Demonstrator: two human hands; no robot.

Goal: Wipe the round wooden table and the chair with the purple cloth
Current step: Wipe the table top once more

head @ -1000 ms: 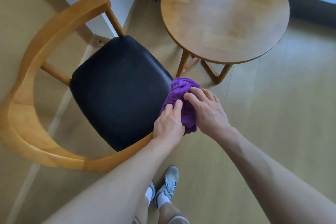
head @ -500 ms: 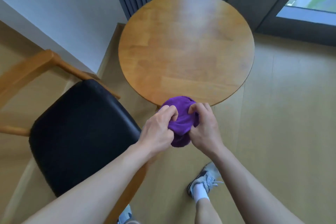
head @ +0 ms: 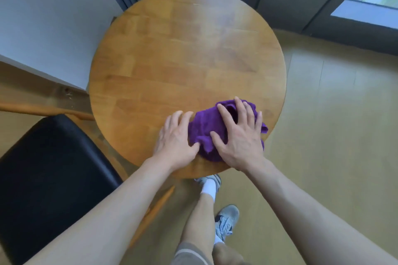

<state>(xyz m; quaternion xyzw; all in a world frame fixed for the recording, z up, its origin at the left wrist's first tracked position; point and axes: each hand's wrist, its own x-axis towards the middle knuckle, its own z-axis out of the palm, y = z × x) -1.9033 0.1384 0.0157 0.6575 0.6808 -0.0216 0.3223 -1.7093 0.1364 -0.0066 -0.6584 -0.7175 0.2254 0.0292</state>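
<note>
Purple cloth point(head: 206, 129) lies bunched on the near edge of the round wooden table point(head: 185, 54), toward the person's right. Right hand point(head: 239, 137) lies flat on top of it, fingers spread and straight, pressing it to the wood; nothing is gripped. Left hand point(head: 175, 140) rests flat on the bare tabletop just beside the cloth, its fingertips and thumb touching the cloth's left fringe, also released and holding nothing.

Likely reason for the layout: the spread right palm gives broad pressure for a sweep across the top, while the left steadies the bunch or flattens it out. Judged from this, the wiping of the table is only starting at the near rim; most of the top lies beyond the cloth.

Chair point(head: 49, 178) stands to the left, its black seat partly under the left forearm and cut by the frame edge; its backrest shows only as a wooden strip. Table legs are hidden under the top. How much cloth sits beneath the right palm cannot be made out.
</note>
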